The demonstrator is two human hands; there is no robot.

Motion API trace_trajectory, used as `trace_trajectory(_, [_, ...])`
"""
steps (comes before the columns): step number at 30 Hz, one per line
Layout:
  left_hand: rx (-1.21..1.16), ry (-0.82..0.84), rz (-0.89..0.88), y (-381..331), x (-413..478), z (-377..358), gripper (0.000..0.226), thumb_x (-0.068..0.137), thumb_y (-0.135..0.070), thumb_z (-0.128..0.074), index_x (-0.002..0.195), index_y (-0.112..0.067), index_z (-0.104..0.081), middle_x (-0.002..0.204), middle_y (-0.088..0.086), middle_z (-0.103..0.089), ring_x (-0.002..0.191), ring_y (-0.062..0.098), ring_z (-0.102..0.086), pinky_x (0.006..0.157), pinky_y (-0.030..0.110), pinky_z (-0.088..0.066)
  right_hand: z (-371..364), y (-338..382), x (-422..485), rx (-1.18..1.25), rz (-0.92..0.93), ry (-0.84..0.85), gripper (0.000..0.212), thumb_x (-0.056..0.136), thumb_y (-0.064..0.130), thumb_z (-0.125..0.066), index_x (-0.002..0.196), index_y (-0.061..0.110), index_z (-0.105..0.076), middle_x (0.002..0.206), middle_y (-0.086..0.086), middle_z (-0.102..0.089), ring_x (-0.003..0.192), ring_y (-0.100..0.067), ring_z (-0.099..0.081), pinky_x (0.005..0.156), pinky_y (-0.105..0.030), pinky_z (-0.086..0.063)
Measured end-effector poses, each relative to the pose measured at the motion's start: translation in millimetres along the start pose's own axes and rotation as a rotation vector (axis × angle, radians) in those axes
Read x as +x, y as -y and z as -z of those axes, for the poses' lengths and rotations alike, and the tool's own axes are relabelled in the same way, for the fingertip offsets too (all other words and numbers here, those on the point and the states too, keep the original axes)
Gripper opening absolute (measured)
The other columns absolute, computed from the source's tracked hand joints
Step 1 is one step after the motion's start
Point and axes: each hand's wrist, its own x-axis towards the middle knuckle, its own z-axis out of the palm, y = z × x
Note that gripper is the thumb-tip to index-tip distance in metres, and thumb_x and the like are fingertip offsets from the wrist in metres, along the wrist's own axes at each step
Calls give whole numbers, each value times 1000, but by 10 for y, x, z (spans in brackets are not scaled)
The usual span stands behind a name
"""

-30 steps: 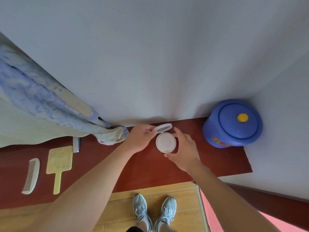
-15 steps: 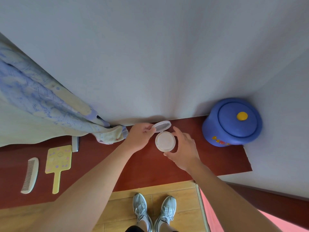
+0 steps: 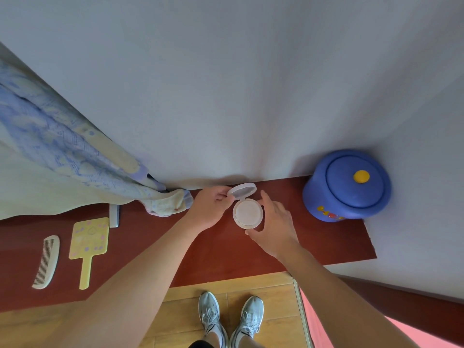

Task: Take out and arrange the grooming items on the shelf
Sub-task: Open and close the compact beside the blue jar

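The left hand (image 3: 211,208) hides one edge of the open compact (image 3: 248,214).

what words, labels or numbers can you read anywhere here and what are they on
No text here can be read.
Blue pot: red and yellow marks low on its front, too blurred to read.
Yellow hand mirror: pale dots and shapes only, no letters.
White compact: plain, no label showing.
Comb: plain.
Cloth: fine blue print, too small to tell whether it holds any letters.
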Motion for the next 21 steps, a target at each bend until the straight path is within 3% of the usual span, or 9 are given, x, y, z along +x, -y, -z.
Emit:
trace_trajectory(5, [-10, -16, 18, -6, -63, 21, 23, 92, -26, -64, 115, -29, -69, 106, -15, -72, 101, 3, -65, 97, 33, -52, 14, 65, -66, 8, -20, 36, 114, 71, 46, -80, 153, 18, -7, 146, 2, -38, 139, -15, -26, 114, -32, -20])
trace_trajectory(9, [62, -70, 115, -42, -176, 73, 63, 85, -36, -72, 141, -21, -48, 131, -10, -52, 119, 8, -51, 100, 27, -42, 64, 77, -141, 33, -41, 41, 116, 72, 44, -81, 154, 18, -3, 157, 0, -23, 144, -16, -18, 116, -32, -18])
trace_trajectory(12, [115, -61, 87, -84, -277, 127, 75, 82, -37, -75, 147, -22, -39, 143, -8, -45, 130, 10, -43, 108, 31, -38, 135, 94, -192, 31, -47, 38, 115, 72, 46, -80, 154, 18, -5, 158, 1, -19, 145, -15, -15, 117, -31, -18])
trace_trajectory(17, [182, -60, 57, -126, -512, 245, 80, 82, -37, -75, 149, -25, -34, 152, -8, -37, 138, 9, -36, 106, 24, -31, 286, 168, -297, -47, -8, 24, 106, 74, 53, -75, 153, 16, -14, 158, 1, -19, 145, -15, -12, 119, -30, -15])
trace_trajectory(21, [244, -65, 33, -220, -748, 342, 77, 85, -42, -69, 150, -27, -31, 154, -8, -33, 138, 12, -36, 111, 32, -34, 447, 282, -432, -93, 28, -7, 98, 78, 60, -67, 152, 17, -19, 159, -1, -19, 146, -16, -12, 119, -34, -17])
